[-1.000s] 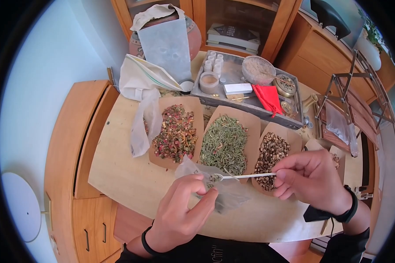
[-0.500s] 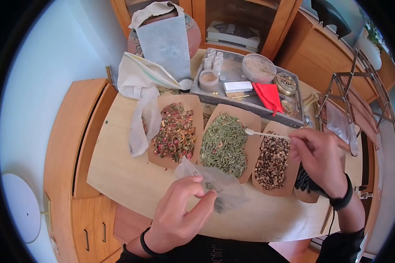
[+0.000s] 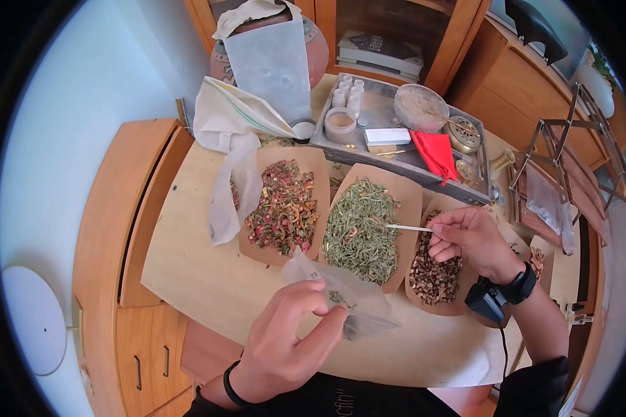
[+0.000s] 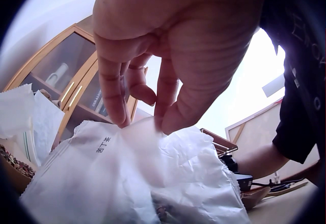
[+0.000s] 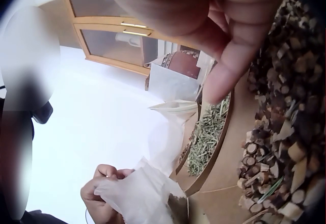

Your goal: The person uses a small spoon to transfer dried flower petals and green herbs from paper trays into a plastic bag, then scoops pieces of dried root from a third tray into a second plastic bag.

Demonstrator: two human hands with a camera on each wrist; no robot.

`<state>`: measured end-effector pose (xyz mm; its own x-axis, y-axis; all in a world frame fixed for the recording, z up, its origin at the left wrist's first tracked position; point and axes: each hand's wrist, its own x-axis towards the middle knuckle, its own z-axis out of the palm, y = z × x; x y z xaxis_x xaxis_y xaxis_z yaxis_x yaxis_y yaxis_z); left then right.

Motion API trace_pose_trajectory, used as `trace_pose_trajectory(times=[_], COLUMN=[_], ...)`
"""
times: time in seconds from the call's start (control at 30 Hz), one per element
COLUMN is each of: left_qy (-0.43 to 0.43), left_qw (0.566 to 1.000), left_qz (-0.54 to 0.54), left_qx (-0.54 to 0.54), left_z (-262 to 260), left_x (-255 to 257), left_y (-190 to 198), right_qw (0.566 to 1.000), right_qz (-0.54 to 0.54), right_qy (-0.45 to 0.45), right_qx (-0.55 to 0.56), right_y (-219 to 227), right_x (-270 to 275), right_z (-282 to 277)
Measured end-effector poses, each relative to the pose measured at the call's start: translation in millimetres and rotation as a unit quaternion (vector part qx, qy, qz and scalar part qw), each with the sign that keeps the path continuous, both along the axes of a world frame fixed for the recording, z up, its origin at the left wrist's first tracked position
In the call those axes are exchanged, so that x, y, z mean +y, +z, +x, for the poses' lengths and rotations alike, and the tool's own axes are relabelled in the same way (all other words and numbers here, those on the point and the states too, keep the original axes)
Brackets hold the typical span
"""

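Observation:
My left hand [image 3: 289, 337] pinches the top edge of a translucent white bag [image 3: 368, 302] between thumb and fingers. Dark printed characters mark the bag [image 4: 86, 178] in the left wrist view, and some dried herb shows through it low down. Between the thumb and fingertips of my right hand [image 3: 476, 240] is the end of a thin white spoon [image 3: 409, 228]. It points left, its far end overlapping the right side of a heap of dried green herb [image 3: 358, 236] in a brown paper tray [image 3: 407, 201]. Chopped brown stem pieces [image 3: 435, 278] lie below the right hand.
Dried petals [image 3: 282, 215] fill another paper tray at left, beside a crumpled translucent bag [image 3: 233, 191]. Behind stands a grey tray [image 3: 424, 167] with small white bottles, bowls and a red pouch [image 3: 435, 153]. A folding rack [image 3: 567, 153] is at right.
My right hand has drawn the spoon out of the bag, swung it right and up, then brought its tip over the green herb. The left hand keeps its hold on the bag.

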<state>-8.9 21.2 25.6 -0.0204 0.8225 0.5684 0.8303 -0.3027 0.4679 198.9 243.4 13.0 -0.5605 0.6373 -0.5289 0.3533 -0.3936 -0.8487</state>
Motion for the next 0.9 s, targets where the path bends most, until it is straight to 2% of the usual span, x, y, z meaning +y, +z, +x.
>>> trace_pose_trajectory(times=[0.27, 0.47, 0.53, 0.7, 0.77, 0.9], left_qy=[-0.005, -0.008, 0.016, 0.01, 0.009, 0.005], left_qw=[1.0, 1.0, 1.0, 1.0, 1.0, 1.0], left_qz=[-0.008, -0.006, -0.016, -0.021, -0.02, -0.017], left_qx=[-0.005, -0.001, -0.005, -0.009, -0.011, -0.009], left_z=[2.1, 3.2, 5.1, 4.7, 4.7, 5.1], left_x=[0.9, 1.6, 2.4, 2.2, 2.4, 2.5], left_y=[2.0, 2.1, 2.6, 3.6, 3.2, 4.1], right_qw=[0.997, 0.998, 0.999, 1.0, 0.999, 0.997], right_qz=[-0.062, -0.041, -0.028, -0.002, 0.007, 0.03], right_qy=[-0.02, -0.02, -0.019, -0.004, 0.044, 0.07], right_qx=[0.04, 0.049, 0.042, 0.02, -0.007, -0.015], right_y=[-5.5, 4.7, 12.4, 49.7, 67.1, 84.3], right_x=[0.3, -0.4, -2.0, -18.7, -30.0, -57.1], right_z=[10.3, 12.7, 13.6, 13.4, 11.8, 6.0])
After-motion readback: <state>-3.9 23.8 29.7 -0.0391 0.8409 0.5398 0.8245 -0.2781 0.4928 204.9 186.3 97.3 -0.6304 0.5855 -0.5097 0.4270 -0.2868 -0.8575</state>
